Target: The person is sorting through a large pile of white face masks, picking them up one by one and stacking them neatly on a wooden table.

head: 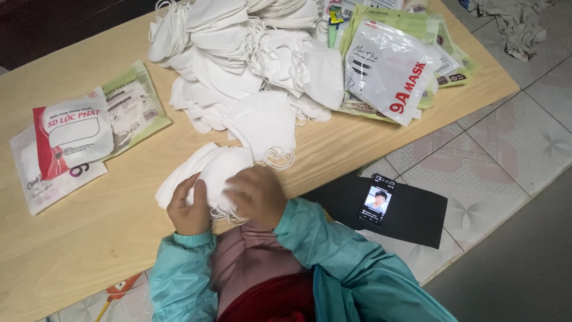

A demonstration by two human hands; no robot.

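Teal-sleeved left hand [189, 210] and right hand [257, 195] are gripping a small stack of white masks [208, 173] between curled fingers on the wooden counter [113, 220], sealed packets [71, 140] lying left of them, loose mask pile [250, 59] beyond.

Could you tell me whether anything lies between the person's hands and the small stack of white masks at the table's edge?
Nothing visible does: the left hand and right hand already grip the stack of masks directly.
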